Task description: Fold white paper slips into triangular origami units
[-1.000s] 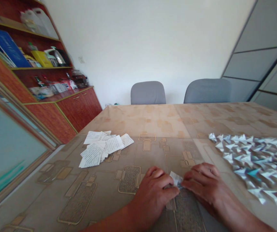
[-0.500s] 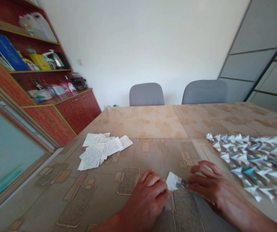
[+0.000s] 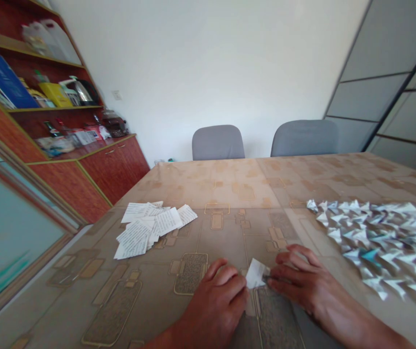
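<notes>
A small piece of folded paper (image 3: pixel 255 274) lies on the table between my two hands, its white face up and a dark printed bit at its right end. My left hand (image 3: pixel 219 295) has its fingers curled together, the fingertips pinching the paper's left edge against the table. At the right end, my right hand (image 3: pixel 300 277) closes its thumb and index finger on the paper, while its other fingers are bent above. The fingertips hide part of both ends.
Several loose printed paper slips (image 3: pixel 149 228) lie in a pile at the left. To the right, rows of folded paper pieces (image 3: pixel 378 242) cover the patterned table (image 3: pixel 193 184). Two grey chairs (image 3: pixel 218 142) stand behind it. A red cabinet (image 3: pixel 116 165) with filled shelves is at the left wall.
My right hand has moved slightly left toward my left hand, and less of the paper's dark printed end shows. The whole view has shifted a little.
</notes>
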{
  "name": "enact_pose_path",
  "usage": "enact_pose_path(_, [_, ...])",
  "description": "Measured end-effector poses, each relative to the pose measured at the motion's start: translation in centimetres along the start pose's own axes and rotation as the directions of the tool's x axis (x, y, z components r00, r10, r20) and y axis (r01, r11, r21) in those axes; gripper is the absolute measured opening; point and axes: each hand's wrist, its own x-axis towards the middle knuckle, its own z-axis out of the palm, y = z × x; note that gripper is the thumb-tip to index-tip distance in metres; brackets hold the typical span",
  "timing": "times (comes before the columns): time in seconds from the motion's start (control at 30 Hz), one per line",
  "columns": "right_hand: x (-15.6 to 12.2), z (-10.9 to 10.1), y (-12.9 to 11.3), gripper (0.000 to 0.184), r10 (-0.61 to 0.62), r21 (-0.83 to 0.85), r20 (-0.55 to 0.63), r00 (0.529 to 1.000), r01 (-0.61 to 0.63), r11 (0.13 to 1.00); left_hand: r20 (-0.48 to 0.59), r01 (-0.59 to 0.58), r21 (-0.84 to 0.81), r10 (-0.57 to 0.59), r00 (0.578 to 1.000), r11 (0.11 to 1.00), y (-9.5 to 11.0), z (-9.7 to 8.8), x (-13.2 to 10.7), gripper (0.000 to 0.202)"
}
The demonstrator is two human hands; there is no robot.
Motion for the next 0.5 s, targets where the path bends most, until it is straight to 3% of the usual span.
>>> enact_pose_path(0.23, [0.4,-2.3,0.9,0.011,-0.022,-0.011,0.218,0.976,0.025,1.0,-0.013,0.0,0.017,0.0,1.0,1.0,-0.1,-0.2,-0.4,0.017])
enact_pose_path(0.37, [0.4,-2.4,1.0,0.017,-0.014,0.059,0.15,0.989,0.005,0.998,-0.021,-0.003,0.007,0.003,1.0,1.0,-0.1,-0.2,-0.4,0.02])
enact_pose_path(0.5, [-0.1,-0.8,1.2,0.017,0.143,0.077,0.069,0.987,-0.148,0.986,-0.045,0.011,-0.023,-0.012,0.999,1.0,0.0,0.2,-0.6,0.023])
